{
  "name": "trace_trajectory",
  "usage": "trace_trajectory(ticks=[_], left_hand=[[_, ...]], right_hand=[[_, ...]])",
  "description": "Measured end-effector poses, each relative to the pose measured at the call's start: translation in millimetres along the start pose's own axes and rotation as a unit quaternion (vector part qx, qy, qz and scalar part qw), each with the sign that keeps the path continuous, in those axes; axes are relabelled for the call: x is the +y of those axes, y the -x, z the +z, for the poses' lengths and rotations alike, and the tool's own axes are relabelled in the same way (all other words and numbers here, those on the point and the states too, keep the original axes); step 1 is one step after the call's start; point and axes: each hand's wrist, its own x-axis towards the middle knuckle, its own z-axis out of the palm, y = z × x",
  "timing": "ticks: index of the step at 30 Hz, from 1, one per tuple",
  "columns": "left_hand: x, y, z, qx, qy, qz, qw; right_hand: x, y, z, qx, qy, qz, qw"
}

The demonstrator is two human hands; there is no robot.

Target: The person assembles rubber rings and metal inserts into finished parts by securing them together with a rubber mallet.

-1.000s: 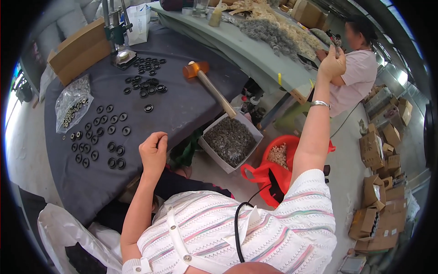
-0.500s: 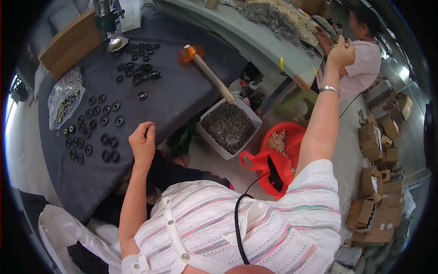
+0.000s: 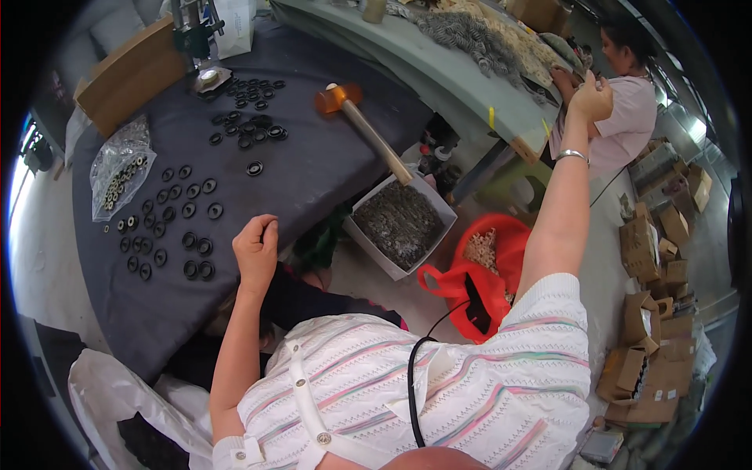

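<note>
My left hand (image 3: 256,244) is closed in a fist at the near edge of the dark cloth-covered table. What it holds, if anything, is hidden. Several black rings (image 3: 189,241) lie in loose groups on the cloth to its left. My right arm is stretched far out to the right, a metal bangle at its wrist. In front of a co-worker, my right hand (image 3: 591,102) is raised with curled fingers pinched together. Anything between those fingertips is too small to make out. Both hands are off the rings and the mallet (image 3: 366,131).
A hand press (image 3: 205,66) stands at the table's back, near a plastic bag (image 3: 124,168) of small rings. A bin (image 3: 399,223) of dark bits and a red bag (image 3: 478,290) sit on the floor. A co-worker (image 3: 623,110) is at the green table (image 3: 407,59); boxes (image 3: 650,345) line the right.
The whole view has shifted slightly, so the table and rings appear a little farther right. Both hands keep nearly the same pose, with the right fingers moving slightly.
</note>
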Motion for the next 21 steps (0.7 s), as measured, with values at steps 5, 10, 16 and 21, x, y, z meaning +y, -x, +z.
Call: trace_trajectory(ticks=[5, 10, 16, 21], left_hand=[[4.7, 7.3, -0.9, -0.002, -0.005, -0.014, 1.0], [5.6, 18.2, -14.4, -0.004, 0.055, -0.006, 0.998], [21.8, -2.2, -121.3, 0.146, 0.105, -0.086, 0.98], [-65.6, -17.4, -257.6, 0.422, 0.105, -0.146, 0.889]], right_hand=[[-18.4, 19.8, 7.0, -0.038, -0.014, -0.076, 0.996], [-149.7, 115.5, -22.2, -0.226, -0.245, -0.05, 0.941], [-248.2, 235.0, -66.8, -0.449, -0.348, -0.056, 0.821], [-308.8, 306.0, -92.5, -0.56, -0.471, -0.127, 0.67]])
